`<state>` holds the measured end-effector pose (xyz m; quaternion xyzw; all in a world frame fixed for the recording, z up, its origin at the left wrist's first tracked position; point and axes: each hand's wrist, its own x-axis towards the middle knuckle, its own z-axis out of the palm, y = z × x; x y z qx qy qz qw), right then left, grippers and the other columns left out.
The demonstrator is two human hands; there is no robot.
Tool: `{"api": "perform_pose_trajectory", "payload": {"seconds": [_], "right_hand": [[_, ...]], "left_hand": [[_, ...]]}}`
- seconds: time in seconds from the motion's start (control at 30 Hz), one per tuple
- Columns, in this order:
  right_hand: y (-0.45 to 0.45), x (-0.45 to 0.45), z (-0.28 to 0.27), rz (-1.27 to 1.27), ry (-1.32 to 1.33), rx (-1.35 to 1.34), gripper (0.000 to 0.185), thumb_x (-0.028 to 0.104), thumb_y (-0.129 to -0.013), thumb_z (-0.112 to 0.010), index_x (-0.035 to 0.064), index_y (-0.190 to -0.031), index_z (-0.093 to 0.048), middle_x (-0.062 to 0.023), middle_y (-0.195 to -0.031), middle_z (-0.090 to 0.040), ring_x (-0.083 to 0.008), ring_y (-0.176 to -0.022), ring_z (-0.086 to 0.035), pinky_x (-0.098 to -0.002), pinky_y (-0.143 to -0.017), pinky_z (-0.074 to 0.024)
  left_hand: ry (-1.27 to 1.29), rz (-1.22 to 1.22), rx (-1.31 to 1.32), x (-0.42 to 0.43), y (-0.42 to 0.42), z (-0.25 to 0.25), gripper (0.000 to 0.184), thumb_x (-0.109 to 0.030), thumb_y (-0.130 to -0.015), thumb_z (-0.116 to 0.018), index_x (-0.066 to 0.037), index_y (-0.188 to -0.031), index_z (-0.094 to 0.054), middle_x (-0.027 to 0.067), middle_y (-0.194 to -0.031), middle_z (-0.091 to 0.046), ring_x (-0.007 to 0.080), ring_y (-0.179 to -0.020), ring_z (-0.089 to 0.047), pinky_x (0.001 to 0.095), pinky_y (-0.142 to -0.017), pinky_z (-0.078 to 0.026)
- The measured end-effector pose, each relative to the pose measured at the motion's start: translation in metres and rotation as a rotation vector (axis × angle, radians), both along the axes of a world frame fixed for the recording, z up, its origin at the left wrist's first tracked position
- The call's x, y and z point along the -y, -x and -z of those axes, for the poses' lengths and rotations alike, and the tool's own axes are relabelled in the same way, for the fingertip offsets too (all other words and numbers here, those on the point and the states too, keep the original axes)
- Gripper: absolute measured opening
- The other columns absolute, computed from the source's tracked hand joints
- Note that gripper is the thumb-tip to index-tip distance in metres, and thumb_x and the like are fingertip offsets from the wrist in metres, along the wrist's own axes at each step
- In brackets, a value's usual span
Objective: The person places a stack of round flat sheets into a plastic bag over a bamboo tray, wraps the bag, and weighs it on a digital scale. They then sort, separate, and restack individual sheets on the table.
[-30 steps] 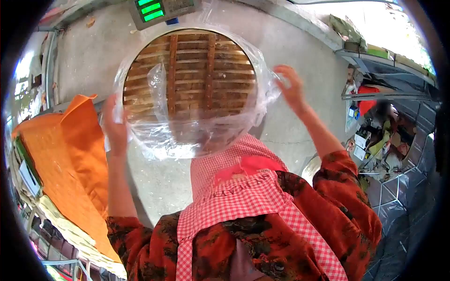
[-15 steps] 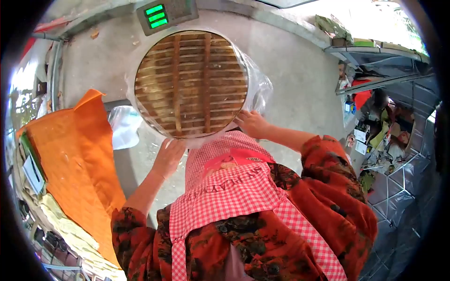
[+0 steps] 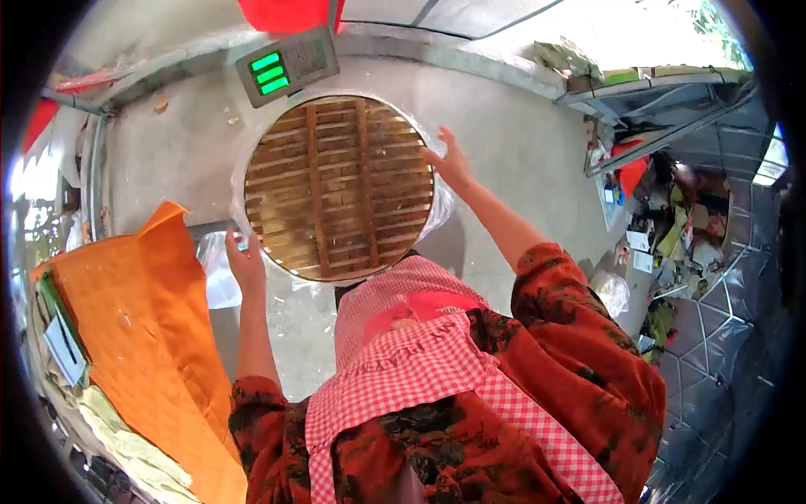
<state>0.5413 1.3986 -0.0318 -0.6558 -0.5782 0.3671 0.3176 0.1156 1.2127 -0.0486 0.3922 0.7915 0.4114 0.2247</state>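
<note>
**Head camera: round wooden tray [image 3: 340,189] in the middle**

Far on the left, I see a big orange cloth [image 3: 143,336]. Next to it is a clear, shiny thing [image 3: 220,281]; I can't tell what it is. Then comes the left hand [image 3: 246,262], beside the tray's edge. Its fingers are apart, and I see nothing held in them. Past the tray's top edge sits a grey box [image 3: 287,65] with three green lights. Thin clear plastic [image 3: 442,208] pokes out around the tray. The right hand [image 3: 452,165] is at the right edge, fingers spread, not gripping. Far right, I see a messy pile [image 3: 688,235].
</note>
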Motion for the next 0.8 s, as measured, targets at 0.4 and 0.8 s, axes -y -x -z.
{"api": "perform_pose_trajectory", "payload": {"seconds": [0.4, 0.8], "right_hand": [[0.000, -0.085, 0.007, -0.232, 0.455, -0.304, 0.025, 0.026, -0.089, -0.060, 0.0069, -0.073, -0.058, 0.0025, -0.063, -0.051, -0.0066, -0.057, -0.047, -0.0222, -0.052, -0.0386], [0.024, -0.164, 0.169, -0.271, 0.625, 0.230, 0.021, 0.014, -0.085, -0.050, 0.0036, -0.085, -0.069, -0.0050, -0.080, -0.063, -0.0141, -0.072, -0.055, -0.0325, -0.066, -0.0427]], "left_hand": [[-0.025, -0.022, -0.038, -0.048, 0.010, 0.006, 0.026, -0.019, -0.089, -0.060, 0.002, -0.103, -0.055, 0.0056, -0.077, -0.053, 0.0171, -0.070, -0.046, 0.0302, -0.066, -0.043], [0.223, -0.340, 0.959, -0.100, 0.075, 0.120, 0.028, -0.024, -0.089, -0.056, -0.007, -0.110, -0.059, 0.0075, -0.103, -0.062, 0.0195, -0.094, -0.059, 0.0349, -0.080, -0.049]]}}
